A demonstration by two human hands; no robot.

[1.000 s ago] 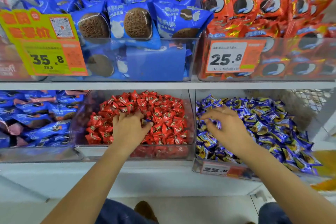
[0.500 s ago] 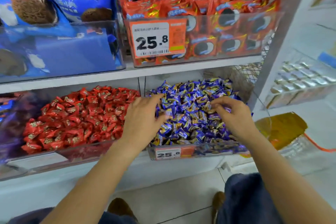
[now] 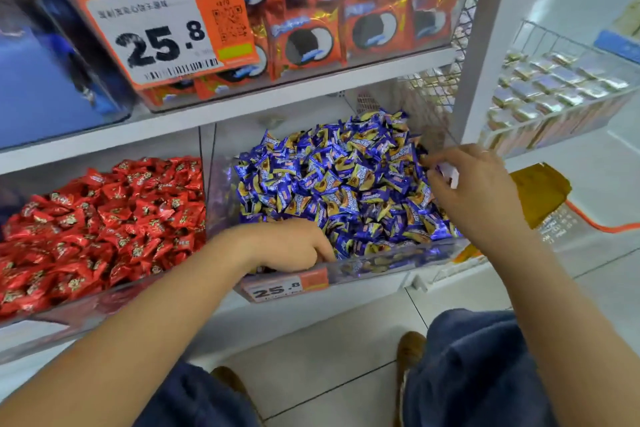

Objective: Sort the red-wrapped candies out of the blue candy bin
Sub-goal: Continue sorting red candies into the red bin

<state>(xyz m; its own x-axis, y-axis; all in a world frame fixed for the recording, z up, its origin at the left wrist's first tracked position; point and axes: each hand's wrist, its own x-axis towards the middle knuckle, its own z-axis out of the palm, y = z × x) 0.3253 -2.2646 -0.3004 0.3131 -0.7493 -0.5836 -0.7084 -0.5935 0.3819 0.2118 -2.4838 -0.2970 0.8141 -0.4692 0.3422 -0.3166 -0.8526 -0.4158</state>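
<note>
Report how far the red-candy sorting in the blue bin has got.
Done: no red wrappers show on top of the blue candy bin. In hand: left hand digs at its front edge; right hand rummages at its right side. Left: checking deeper layers; any strays go to the red candy bin.

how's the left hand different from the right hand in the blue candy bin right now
The left hand is dug in at the front left corner of the blue candy bin, fingertips buried among candies; the right hand is raised over the right side. The left shows no candy held; the right pinches a pale wrapper. Both are in the same bin, with no red candy visible there.
</note>
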